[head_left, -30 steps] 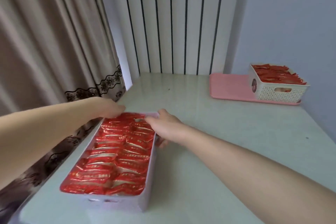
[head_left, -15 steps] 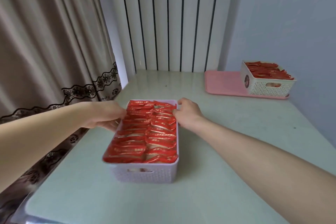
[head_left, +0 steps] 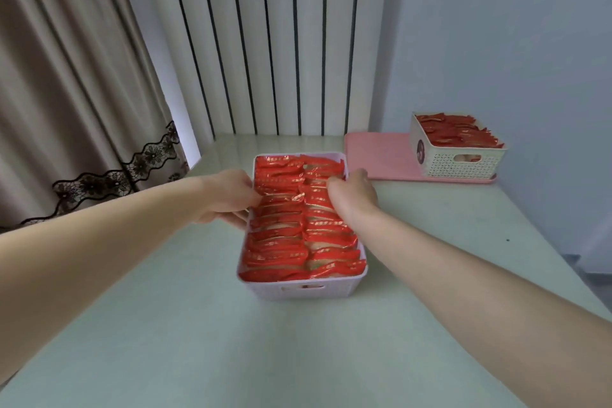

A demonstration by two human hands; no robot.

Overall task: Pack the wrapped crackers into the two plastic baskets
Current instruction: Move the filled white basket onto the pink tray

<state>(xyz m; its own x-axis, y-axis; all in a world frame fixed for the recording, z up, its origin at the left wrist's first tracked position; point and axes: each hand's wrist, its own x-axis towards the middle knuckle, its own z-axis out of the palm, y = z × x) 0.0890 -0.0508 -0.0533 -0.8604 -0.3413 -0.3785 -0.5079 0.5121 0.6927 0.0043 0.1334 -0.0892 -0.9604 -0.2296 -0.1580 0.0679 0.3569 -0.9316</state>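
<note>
A lilac plastic basket sits in the middle of the table, packed with two rows of red-wrapped crackers. My left hand grips the basket's left wall, thumb at the rim and fingers curled under its outside. My right hand holds the right rim, fingertips curled over the edge onto the wrappers. A second, white basket full of the same red crackers stands at the far right.
The white basket stands on a pink tray at the back right. A striped panel and a blue wall close the back. A brown curtain hangs past the table's left edge.
The lilac basket has slid from the table's left edge toward the middle, held by both hands, and now stands straight in front of me.
</note>
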